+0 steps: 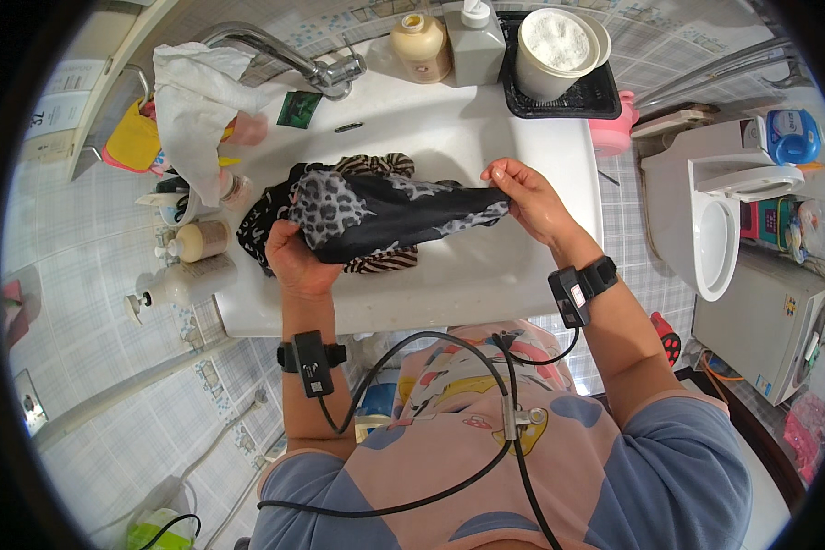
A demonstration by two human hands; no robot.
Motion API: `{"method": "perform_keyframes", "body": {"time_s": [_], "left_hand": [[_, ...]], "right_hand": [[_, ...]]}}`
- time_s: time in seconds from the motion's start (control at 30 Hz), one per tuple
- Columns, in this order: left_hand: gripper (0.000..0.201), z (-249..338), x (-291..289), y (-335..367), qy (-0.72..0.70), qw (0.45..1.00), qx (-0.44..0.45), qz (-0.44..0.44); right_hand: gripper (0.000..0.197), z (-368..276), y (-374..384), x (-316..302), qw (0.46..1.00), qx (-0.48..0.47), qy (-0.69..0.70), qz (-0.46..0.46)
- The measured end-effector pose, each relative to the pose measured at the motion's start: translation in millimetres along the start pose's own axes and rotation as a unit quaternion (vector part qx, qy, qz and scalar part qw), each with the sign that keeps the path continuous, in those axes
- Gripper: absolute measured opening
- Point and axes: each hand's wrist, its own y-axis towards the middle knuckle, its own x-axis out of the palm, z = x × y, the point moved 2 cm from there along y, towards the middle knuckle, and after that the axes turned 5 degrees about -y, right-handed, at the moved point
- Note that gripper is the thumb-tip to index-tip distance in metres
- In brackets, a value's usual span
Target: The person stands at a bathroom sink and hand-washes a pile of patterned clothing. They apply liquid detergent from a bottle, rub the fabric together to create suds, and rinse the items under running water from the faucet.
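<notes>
A black cloth with grey leopard-print patches [399, 213] is stretched sideways above the white sink [559, 275]. My left hand [301, 261] grips its bunched left end, thumb up against the print. At the other end, the narrow black corner is pinched between the thumb and fingers of my right hand [533, 200]. Under and behind it lie a brown-and-black striped cloth [376, 165] and a black cloth with white marks [258, 225], both crumpled in the sink. The held cloth covers much of them.
Behind the sink are a chrome faucet [307, 71], a green packet [299, 109], a yellow jar [422, 48] and a grey pump bottle [477, 50]. A tub of white powder [559, 46] stands on a black tray [568, 104]. Left are a white towel [197, 105] and pump bottles [188, 282].
</notes>
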Motion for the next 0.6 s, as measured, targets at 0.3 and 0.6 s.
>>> {"method": "perform_keyframes", "body": {"time_s": [0.3, 0.6], "left_hand": [[0.035, -8.4, -4.2, -0.4, 0.028, 0.998, 0.027, 0.056], [0.056, -17.1, -1.9, -3.0, 0.127, 0.989, 0.049, 0.049]], "right_hand": [[0.034, -6.0, -10.4, 3.8, 0.991, -0.008, -0.056, -0.121], [0.044, -7.3, -9.3, 6.6, 0.993, -0.005, -0.081, -0.090]]}}
